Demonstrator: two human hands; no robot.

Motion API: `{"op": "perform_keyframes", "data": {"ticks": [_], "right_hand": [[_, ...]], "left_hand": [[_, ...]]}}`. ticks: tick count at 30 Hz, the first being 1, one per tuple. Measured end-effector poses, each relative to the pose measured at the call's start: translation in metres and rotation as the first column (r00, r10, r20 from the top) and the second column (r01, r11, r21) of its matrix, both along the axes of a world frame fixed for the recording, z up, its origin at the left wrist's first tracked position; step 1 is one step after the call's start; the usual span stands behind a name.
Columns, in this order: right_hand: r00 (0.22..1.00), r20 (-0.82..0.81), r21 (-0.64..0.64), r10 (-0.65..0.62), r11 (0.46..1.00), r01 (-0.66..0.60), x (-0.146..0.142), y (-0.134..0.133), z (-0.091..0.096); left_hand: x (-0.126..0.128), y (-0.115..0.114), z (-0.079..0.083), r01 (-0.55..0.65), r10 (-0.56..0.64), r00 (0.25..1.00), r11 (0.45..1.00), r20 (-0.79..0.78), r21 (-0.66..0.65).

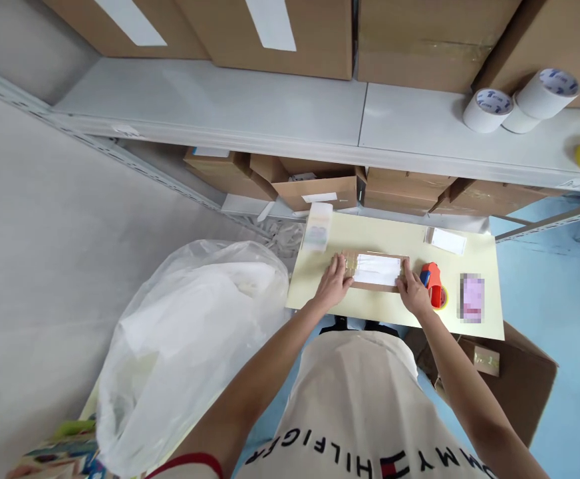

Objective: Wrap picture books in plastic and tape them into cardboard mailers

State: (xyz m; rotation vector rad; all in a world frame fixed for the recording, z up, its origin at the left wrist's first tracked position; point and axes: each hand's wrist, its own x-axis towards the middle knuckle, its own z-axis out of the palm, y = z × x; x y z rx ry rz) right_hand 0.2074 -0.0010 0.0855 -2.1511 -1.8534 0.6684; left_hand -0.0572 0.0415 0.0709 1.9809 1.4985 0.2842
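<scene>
Grey metal shelving (220, 96) bearing brown cartons (314, 40) rises behind worktable; bulging translucent plastic bag (185, 332) slumps at left. Pale-yellow worktable (390, 233) carries labelled cardboard parcel (376, 287) near middle. Left hand (334, 283), right hand (412, 289) hold parcel's opposite ends, fingers bent over edges. Red tape dispenser (434, 274) sits just beside right hand. Step in hand seems steadying parcel; next move likely calls for even hold, label kept uncreased.
</scene>
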Motion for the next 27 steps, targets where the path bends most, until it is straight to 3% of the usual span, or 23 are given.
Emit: {"op": "perform_keyframes", "data": {"ticks": [3, 6, 10, 12, 16, 19, 22, 24, 27], "right_hand": [[0.996, -0.088, -0.011, -0.017, 1.000, 0.016, 0.000, 0.003, -0.005], [0.979, -0.201, 0.065, -0.039, 0.996, 0.053, 0.012, -0.001, -0.014], [0.925, -0.139, 0.124, -0.354, 0.920, 0.371, 0.037, -0.020, -0.032], [0.898, -0.050, 0.061, -0.438, 0.896, 0.440, 0.046, -0.029, -0.040], [0.912, 0.047, -0.155, -0.408, 0.899, 0.410, 0.049, -0.029, -0.048], [0.909, 0.102, -0.236, -0.405, 0.878, 0.417, 0.047, -0.020, -0.046], [0.909, 0.085, -0.198, -0.408, 0.887, 0.417, 0.051, -0.016, -0.040], [0.894, -0.007, -0.117, -0.449, 0.888, 0.445, 0.060, -0.020, -0.033], [0.820, -0.281, 0.026, -0.499, 0.850, 0.526, 0.077, -0.028, -0.013]], "left_hand": [[0.014, -0.007, 0.011, 0.101, -0.078, 0.984, 0.985, -0.162, 0.138], [0.026, -0.013, 0.018, 0.224, -0.179, 0.946, 0.963, -0.271, 0.147], [0.029, -0.014, 0.025, 0.271, -0.211, 0.907, 0.955, -0.365, 0.122], [0.029, -0.013, 0.028, 0.280, -0.217, 0.898, 0.953, -0.383, 0.114], [0.032, -0.011, 0.035, 0.292, -0.228, 0.896, 0.949, -0.381, 0.117], [0.037, -0.009, 0.034, 0.303, -0.244, 0.898, 0.946, -0.366, 0.113], [0.040, -0.007, 0.032, 0.299, -0.242, 0.906, 0.947, -0.347, 0.119], [0.040, -0.005, 0.030, 0.290, -0.235, 0.913, 0.949, -0.333, 0.127], [0.038, -0.002, 0.027, 0.290, -0.237, 0.923, 0.946, -0.303, 0.142]]}}
